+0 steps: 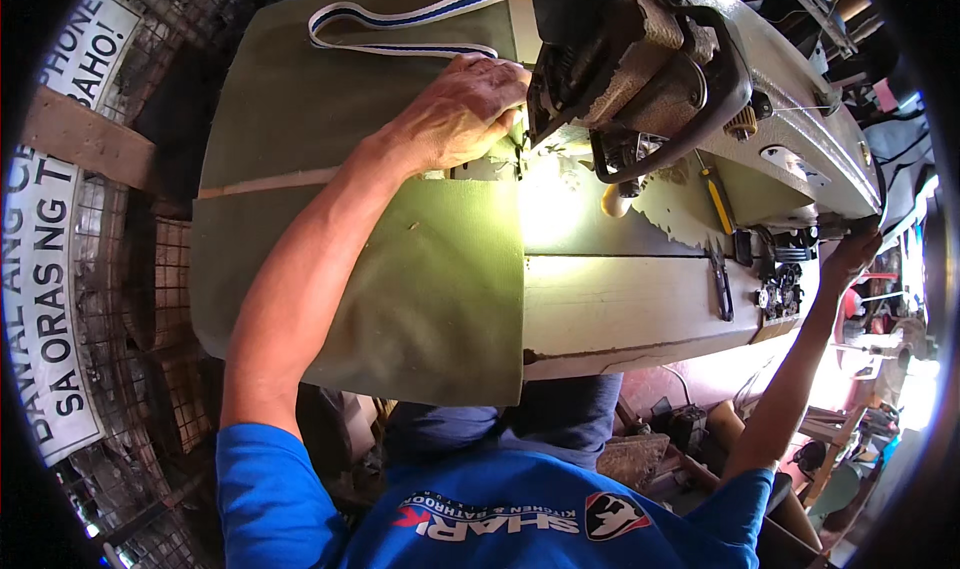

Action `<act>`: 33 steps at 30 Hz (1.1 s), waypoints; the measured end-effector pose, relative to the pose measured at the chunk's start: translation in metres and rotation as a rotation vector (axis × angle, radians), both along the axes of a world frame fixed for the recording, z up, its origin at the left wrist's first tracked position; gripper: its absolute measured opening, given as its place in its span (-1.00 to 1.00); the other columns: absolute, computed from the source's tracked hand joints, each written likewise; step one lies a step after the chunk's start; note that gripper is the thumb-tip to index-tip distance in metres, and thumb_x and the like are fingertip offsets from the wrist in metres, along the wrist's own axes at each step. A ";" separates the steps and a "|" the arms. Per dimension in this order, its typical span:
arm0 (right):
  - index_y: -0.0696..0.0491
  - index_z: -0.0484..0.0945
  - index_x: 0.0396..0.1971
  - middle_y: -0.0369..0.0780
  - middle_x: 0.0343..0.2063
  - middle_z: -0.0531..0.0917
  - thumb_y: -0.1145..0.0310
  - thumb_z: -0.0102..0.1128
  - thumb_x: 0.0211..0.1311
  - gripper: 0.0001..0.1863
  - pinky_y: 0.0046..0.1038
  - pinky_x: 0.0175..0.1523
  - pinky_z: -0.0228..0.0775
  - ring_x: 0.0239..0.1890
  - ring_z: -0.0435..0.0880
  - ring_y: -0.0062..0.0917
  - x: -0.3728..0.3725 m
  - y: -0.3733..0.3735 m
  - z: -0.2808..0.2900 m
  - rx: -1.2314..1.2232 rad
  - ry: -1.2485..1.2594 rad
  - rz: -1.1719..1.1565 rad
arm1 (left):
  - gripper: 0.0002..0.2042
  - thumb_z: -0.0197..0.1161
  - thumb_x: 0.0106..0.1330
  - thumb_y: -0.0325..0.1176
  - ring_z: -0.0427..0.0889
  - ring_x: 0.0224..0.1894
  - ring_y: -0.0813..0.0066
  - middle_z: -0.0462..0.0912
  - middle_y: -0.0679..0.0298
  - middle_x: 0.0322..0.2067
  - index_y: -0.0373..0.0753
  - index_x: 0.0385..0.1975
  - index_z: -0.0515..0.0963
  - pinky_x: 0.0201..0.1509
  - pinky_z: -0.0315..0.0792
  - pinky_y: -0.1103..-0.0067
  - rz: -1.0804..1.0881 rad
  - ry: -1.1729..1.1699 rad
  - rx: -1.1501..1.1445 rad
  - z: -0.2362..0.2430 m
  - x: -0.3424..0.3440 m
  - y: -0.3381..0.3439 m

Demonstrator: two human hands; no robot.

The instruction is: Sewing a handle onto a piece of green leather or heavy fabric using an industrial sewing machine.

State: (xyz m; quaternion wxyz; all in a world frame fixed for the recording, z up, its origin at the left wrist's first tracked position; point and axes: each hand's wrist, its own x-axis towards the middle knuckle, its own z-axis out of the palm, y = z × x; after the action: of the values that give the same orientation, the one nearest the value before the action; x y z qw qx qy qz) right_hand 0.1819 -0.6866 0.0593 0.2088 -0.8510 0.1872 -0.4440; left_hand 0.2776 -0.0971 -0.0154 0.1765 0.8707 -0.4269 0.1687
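Observation:
My left hand (470, 109) is closed on the end of a white-and-blue striped strap (400, 17), pressing at the olive fabric (350, 269) beside the lit needle area of a sewing machine (660, 59); its fingertips are partly hidden. The strap lies in a loop on the fabric above the hand. A seam with a pale strip crosses the fabric. At the far right, my right hand (855, 249) is closed around the rim of the machine's handwheel (868, 207), small in the view.
A yellow-and-black screwdriver (717, 199) and a dark hand tool (721, 284) lie on the machine bed (610, 309) right of the fabric, near a black winder mechanism (780, 289). A wire grid (170, 269) with signs and a wooden slat stands left. Assorted clutter surrounds the right side and floor.

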 end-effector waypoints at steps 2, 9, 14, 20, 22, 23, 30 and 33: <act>0.20 0.35 0.17 -0.04 0.02 0.54 0.03 -0.22 0.52 -0.47 -0.29 0.04 0.40 -0.03 0.55 -0.38 0.003 -0.009 0.001 0.115 -0.007 0.013 | -0.74 0.15 0.31 -0.40 0.47 0.16 0.19 0.55 0.12 0.02 -0.29 -0.03 0.49 0.32 0.20 0.30 -0.005 -0.009 0.021 -0.002 0.006 0.001; 0.17 0.41 0.12 -0.03 -0.17 0.55 0.28 -0.17 0.48 -0.63 -0.26 0.05 0.37 -0.08 0.55 -0.18 0.013 -0.089 0.030 -0.612 0.148 0.073 | -0.73 0.13 0.34 -0.37 0.48 0.16 0.26 0.54 0.14 0.03 -0.27 0.01 0.48 0.33 0.19 0.31 -0.030 -0.055 0.030 -0.004 0.019 -0.002; 0.10 0.35 0.21 -0.01 -0.14 0.54 0.47 -0.03 0.32 -0.56 -0.19 0.03 0.42 -0.08 0.55 -0.10 0.001 -0.035 -0.001 -0.493 0.097 -0.046 | -0.70 0.12 0.35 -0.36 0.46 0.18 0.29 0.52 0.17 0.07 -0.28 0.04 0.47 0.36 0.16 0.32 0.011 -0.027 0.032 0.002 0.016 0.002; 0.02 0.29 0.28 -0.01 -0.02 0.47 0.56 -0.05 0.25 -0.45 -0.15 0.08 0.44 0.04 0.53 -0.09 -0.001 -0.029 -0.033 -0.194 -0.078 0.027 | -0.66 0.08 0.38 -0.32 0.43 0.21 0.33 0.51 0.18 0.10 -0.30 0.09 0.45 0.38 0.14 0.35 0.058 0.056 0.083 0.003 0.016 -0.002; 0.02 0.29 0.28 -0.02 -0.01 0.46 0.57 -0.05 0.26 -0.45 -0.14 0.09 0.44 0.06 0.53 -0.11 0.000 -0.025 -0.033 -0.256 -0.059 0.032 | -0.65 0.07 0.39 -0.30 0.42 0.23 0.34 0.50 0.17 0.11 -0.31 0.11 0.45 0.38 0.12 0.37 0.082 0.055 0.080 0.001 0.014 -0.001; 0.09 0.37 0.15 -0.06 -0.07 0.53 0.25 -0.11 0.37 -0.58 -0.22 0.03 0.42 -0.03 0.54 -0.24 0.001 -0.022 -0.033 -0.228 -0.119 0.053 | -0.65 0.07 0.39 -0.30 0.42 0.23 0.34 0.50 0.17 0.11 -0.31 0.11 0.45 0.38 0.12 0.37 0.081 0.054 0.078 0.001 0.014 -0.002; 0.19 0.45 0.01 -0.10 -0.11 0.61 -0.08 -0.15 0.46 -0.43 -0.31 -0.01 0.38 -0.13 0.56 -0.36 0.004 0.007 -0.022 0.216 -0.267 0.077 | -0.65 0.07 0.38 -0.32 0.42 0.23 0.32 0.50 0.15 0.12 -0.32 0.11 0.44 0.38 0.13 0.34 0.042 0.047 0.047 0.000 0.018 -0.001; 0.19 0.41 0.03 -0.11 -0.12 0.61 -0.09 -0.15 0.46 -0.42 -0.33 0.02 0.38 -0.13 0.57 -0.39 0.003 0.010 -0.018 0.219 -0.232 0.074 | -0.65 0.06 0.37 -0.33 0.44 0.21 0.31 0.50 0.15 0.11 -0.32 0.11 0.44 0.36 0.15 0.33 0.041 0.015 0.048 0.001 0.017 -0.003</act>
State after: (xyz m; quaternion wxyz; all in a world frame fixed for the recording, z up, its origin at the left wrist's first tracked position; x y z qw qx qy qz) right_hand 0.1851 -0.6766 0.0413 0.3369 -0.7723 0.1778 -0.5084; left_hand 0.2941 -0.1004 -0.0139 0.1552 0.8844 -0.4117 0.1555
